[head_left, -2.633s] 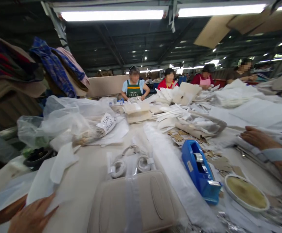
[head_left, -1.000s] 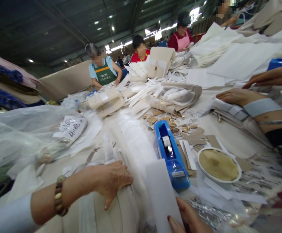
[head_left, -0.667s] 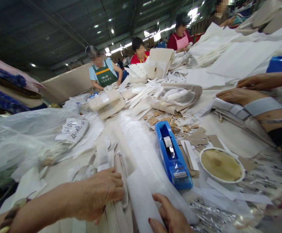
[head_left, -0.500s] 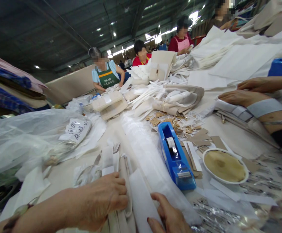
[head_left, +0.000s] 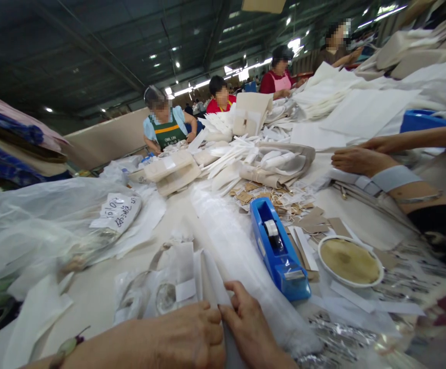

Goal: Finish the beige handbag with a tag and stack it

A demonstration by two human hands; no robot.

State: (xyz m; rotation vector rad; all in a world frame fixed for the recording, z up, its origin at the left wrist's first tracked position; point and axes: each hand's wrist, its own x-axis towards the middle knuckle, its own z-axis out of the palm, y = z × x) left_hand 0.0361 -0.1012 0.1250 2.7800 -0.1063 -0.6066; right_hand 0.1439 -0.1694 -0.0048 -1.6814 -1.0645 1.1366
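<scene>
In front of me lies a beige fabric bag (head_left: 199, 271), partly hidden under my hands, with clear plastic-wrapped parts on its left side. My left hand (head_left: 192, 335) is closed over its near part, fingers curled round the edge. A white sheet (head_left: 217, 282) stands up at the bag's right side, slipped against its fabric. My right hand (head_left: 246, 323) pinches this sheet between thumb and fingers, close beside my left fingertips. The sheet's lower end is hidden by the hands. A blue tape dispenser (head_left: 279, 251) stands to the right of my right hand.
Clear plastic bags (head_left: 54, 220) cover the left side. White wrapping (head_left: 226, 230) runs behind my hands. A round tub (head_left: 349, 260), tags (head_left: 269, 197) and metal pieces (head_left: 338, 335) lie right. A co-worker's hands (head_left: 361, 159) rest on another bag. Bags and papers (head_left: 246, 148) pile up behind.
My right hand has moved left and closed on the white sheet, which now stands against the bag. My left hand has shifted slightly right and nearer to me. The view has tilted a little.
</scene>
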